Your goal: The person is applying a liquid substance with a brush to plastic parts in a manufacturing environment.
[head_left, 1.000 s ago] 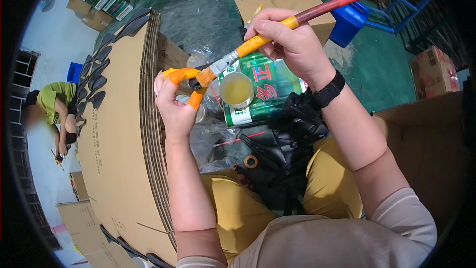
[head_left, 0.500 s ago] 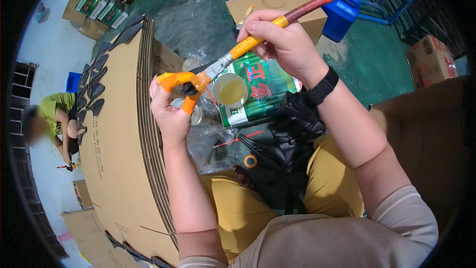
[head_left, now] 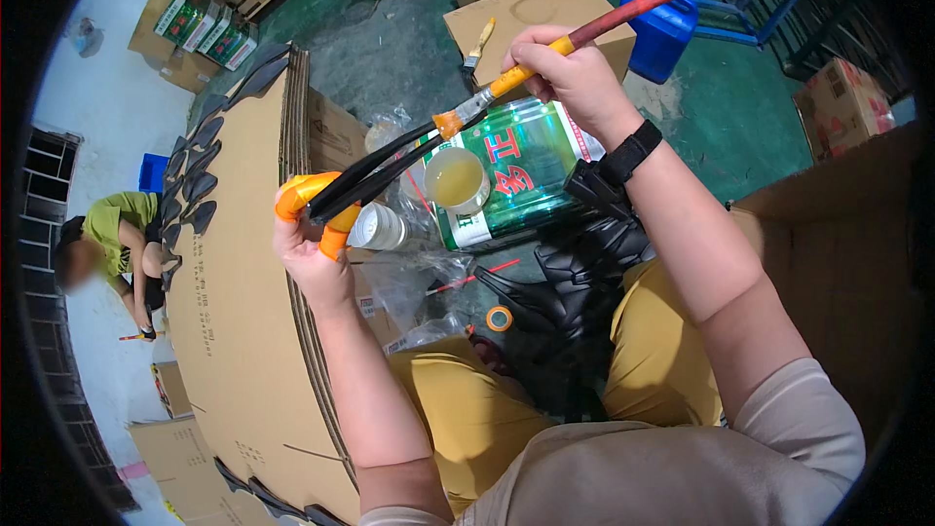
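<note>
My left hand (head_left: 314,239) wears orange finger cots and pinches one end of a thin black curved strip (head_left: 385,170). The strip reaches up to the right. My right hand (head_left: 577,78) grips a long brush (head_left: 506,81) with an orange and red handle; the brush tip touches the far end of the strip. Just below the strip stands a green tin can (head_left: 531,170) with an open round mouth of yellowish liquid (head_left: 456,180). A white cap (head_left: 380,227) lies beside the can.
A tall stack of cardboard sheets (head_left: 243,312) with black pieces along its edges stands on the left. A pile of black parts (head_left: 575,282) and a tape roll (head_left: 499,318) lie by my knees. Beyond are cardboard boxes (head_left: 545,10), a blue jerrycan (head_left: 662,24) and a crouching person (head_left: 112,244).
My left hand has dropped down and to the left, so more of the black strip shows between it and the brush tip. My right hand with the brush has stayed near the can.
</note>
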The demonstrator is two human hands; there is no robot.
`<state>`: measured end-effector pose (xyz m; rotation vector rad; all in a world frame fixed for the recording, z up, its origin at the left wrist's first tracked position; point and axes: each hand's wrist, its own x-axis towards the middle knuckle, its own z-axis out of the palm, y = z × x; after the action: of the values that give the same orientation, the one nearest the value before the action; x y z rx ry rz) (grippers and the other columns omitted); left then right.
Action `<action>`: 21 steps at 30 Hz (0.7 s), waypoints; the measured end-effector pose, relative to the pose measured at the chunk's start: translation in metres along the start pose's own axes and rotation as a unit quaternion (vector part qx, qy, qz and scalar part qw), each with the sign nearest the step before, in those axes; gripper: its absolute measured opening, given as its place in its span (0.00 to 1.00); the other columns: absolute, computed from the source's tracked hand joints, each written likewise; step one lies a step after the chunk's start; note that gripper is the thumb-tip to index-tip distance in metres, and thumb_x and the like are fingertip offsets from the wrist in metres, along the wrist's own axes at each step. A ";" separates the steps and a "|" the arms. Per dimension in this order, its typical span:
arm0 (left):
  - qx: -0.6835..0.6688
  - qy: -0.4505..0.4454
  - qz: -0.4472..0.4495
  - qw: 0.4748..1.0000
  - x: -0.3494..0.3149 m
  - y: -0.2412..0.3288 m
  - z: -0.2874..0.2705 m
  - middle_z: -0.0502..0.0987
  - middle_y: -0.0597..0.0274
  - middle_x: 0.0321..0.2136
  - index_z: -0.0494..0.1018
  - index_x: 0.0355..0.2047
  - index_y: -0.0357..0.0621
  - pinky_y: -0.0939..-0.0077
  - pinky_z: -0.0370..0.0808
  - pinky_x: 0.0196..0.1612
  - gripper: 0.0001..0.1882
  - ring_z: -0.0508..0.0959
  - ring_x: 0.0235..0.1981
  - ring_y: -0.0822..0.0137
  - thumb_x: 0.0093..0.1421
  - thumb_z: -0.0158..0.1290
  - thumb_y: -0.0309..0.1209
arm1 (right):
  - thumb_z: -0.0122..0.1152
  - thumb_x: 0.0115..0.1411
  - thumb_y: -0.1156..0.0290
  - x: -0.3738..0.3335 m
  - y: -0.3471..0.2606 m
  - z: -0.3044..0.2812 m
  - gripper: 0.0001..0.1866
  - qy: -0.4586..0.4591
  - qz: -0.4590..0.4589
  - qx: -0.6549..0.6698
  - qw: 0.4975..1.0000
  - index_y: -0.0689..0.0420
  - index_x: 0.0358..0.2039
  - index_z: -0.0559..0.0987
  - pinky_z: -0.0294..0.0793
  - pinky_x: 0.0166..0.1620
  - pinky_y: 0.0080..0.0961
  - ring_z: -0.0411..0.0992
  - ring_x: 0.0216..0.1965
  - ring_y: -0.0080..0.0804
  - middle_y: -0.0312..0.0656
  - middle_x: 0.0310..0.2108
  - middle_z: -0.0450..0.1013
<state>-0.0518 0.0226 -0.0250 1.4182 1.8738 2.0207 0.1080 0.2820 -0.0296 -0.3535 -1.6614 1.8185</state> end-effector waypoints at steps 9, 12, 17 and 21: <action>-0.031 0.077 -0.024 0.996 -0.008 0.010 -0.020 0.74 0.62 0.37 0.70 0.41 0.39 0.77 0.67 0.47 0.20 0.72 0.40 0.70 0.46 0.60 0.18 | 0.52 0.56 0.67 -0.003 -0.001 0.002 0.10 0.037 -0.034 -0.112 0.992 0.59 0.22 0.74 0.56 0.19 0.12 0.60 0.17 0.13 0.33 0.22 0.71; -0.018 0.089 -0.027 0.996 -0.009 0.008 -0.026 0.74 0.62 0.36 0.70 0.41 0.38 0.76 0.67 0.48 0.20 0.73 0.40 0.69 0.45 0.59 0.16 | 0.52 0.56 0.67 -0.004 -0.010 0.005 0.10 0.045 -0.028 -0.097 0.994 0.59 0.23 0.75 0.55 0.19 0.11 0.59 0.16 0.13 0.33 0.22 0.71; 0.007 0.076 -0.025 0.997 -0.006 0.008 -0.023 0.74 0.62 0.36 0.70 0.41 0.37 0.75 0.67 0.48 0.21 0.72 0.40 0.70 0.45 0.59 0.16 | 0.52 0.55 0.67 -0.013 -0.040 0.034 0.12 0.015 -0.059 0.053 0.997 0.59 0.21 0.76 0.56 0.18 0.13 0.58 0.13 0.14 0.29 0.11 0.61; 0.017 0.066 -0.035 0.997 -0.006 0.009 -0.018 0.74 0.62 0.35 0.70 0.41 0.38 0.76 0.67 0.48 0.20 0.72 0.40 0.70 0.45 0.59 0.16 | 0.53 0.56 0.66 -0.026 -0.050 0.062 0.12 -0.049 -0.076 0.067 0.994 0.60 0.21 0.76 0.56 0.18 0.13 0.59 0.13 0.14 0.30 0.12 0.63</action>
<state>-0.0553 0.0029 -0.0188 1.2345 1.9891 2.1067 0.1043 0.2166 0.0230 -0.0778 -1.5747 1.8449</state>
